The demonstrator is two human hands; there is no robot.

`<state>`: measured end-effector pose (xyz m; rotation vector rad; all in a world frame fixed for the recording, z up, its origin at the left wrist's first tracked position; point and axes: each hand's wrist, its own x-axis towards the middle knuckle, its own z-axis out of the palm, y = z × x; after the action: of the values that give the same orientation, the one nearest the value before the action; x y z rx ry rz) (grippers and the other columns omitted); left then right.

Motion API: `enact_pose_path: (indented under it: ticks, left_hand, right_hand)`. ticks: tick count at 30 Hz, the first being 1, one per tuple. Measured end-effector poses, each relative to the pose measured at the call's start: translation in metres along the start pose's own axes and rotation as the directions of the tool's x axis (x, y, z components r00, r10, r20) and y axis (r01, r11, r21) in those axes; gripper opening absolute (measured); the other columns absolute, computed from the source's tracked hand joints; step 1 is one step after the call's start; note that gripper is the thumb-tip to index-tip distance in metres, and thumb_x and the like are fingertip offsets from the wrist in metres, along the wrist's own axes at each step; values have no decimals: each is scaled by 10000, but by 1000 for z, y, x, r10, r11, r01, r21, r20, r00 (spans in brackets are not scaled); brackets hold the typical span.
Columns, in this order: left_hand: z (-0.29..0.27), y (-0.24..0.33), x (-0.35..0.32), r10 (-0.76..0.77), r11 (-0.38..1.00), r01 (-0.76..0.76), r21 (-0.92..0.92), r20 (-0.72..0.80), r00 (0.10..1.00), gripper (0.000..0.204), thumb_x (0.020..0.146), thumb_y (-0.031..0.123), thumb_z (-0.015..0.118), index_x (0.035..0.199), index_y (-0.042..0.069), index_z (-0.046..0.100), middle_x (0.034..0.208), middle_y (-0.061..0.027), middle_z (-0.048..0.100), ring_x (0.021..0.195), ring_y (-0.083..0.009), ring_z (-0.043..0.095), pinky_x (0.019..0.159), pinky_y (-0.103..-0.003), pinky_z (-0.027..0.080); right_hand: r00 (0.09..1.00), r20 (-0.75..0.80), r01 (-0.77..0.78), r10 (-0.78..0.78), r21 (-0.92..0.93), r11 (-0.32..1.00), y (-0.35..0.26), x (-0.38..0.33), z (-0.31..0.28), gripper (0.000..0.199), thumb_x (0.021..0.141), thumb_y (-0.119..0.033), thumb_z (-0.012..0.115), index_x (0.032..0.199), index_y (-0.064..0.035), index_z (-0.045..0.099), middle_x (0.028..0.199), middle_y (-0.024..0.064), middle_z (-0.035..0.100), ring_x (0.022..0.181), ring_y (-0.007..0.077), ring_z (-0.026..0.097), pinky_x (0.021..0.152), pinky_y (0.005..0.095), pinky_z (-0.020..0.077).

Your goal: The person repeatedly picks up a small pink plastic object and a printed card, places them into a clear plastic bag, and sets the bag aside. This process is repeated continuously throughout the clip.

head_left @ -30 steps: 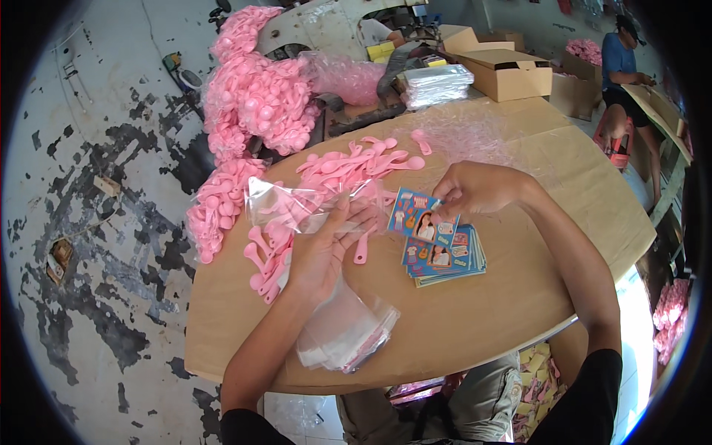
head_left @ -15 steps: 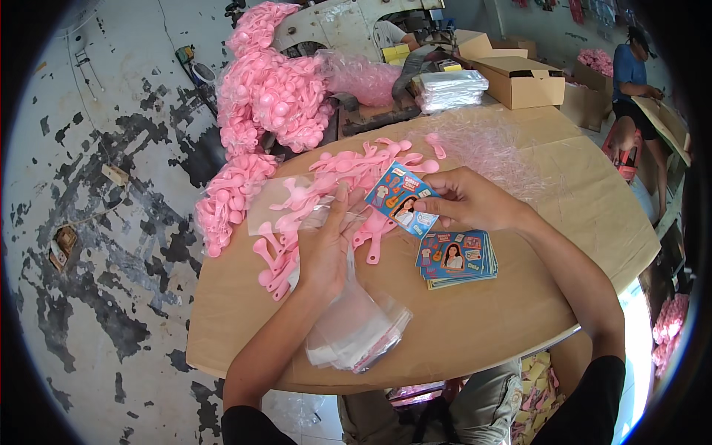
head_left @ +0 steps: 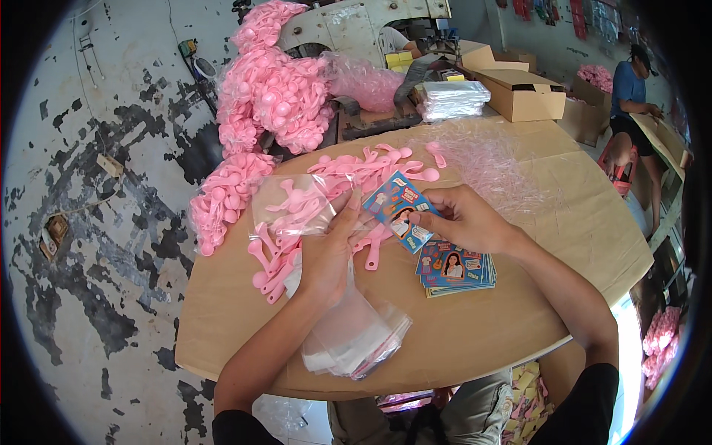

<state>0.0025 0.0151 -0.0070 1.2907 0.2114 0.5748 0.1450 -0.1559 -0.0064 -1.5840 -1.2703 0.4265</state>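
Observation:
My right hand (head_left: 475, 219) pinches a blue printed card (head_left: 404, 209), tilted, between thumb and fingers. Its left corner reaches the fingertips of my left hand (head_left: 331, 256). That left hand is closed on a clear plastic bag (head_left: 271, 208), which spreads out to the left over some pink spoons. Under my left wrist lies a stack of clear plastic bags (head_left: 360, 334). A pile of matching blue cards (head_left: 452, 268) sits just below my right hand. Loose pink plastic spoons (head_left: 374, 248) are scattered beyond and beside my left hand.
Brown board covers the curved table (head_left: 549, 289). Bagged pink spoons (head_left: 278, 100) are heaped at the back left beside a pale machine (head_left: 356, 26). Clear packets (head_left: 452, 100), an open carton (head_left: 523, 93) and tangled clear strips (head_left: 489, 163) lie farther back. Another person (head_left: 630, 89) sits at the far right.
The card in my right hand has tipped more steeply, and its lower end has dropped a little. The bag in my left hand now lies more spread out. The view has shifted slightly.

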Motion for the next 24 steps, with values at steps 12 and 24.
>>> enact_pose_path:
  ticks: [12,24]
  left_hand:
    - [-2,2,-1,-102,976,47,213,255,961,339,948,263,628,1164,2,644,975,-18,687,842,-72,631,757,-234,508]
    - [6,4,-11,-208,867,73,493,225,952,280,963,151,596,1220,46,569,1099,-19,619,979,-116,605,843,-284,513]
  right_hand:
    - [989,147,7,4,-75,997,-6,-3,-8,279,951,-271,616,1028,-10,676,756,8,622,646,48,491,593,254,439]
    - [995,-56,91,-81,206,974,-2,-7,30,206,936,-182,603,995,-3,687,766,22,648,680,49,526,631,245,451]
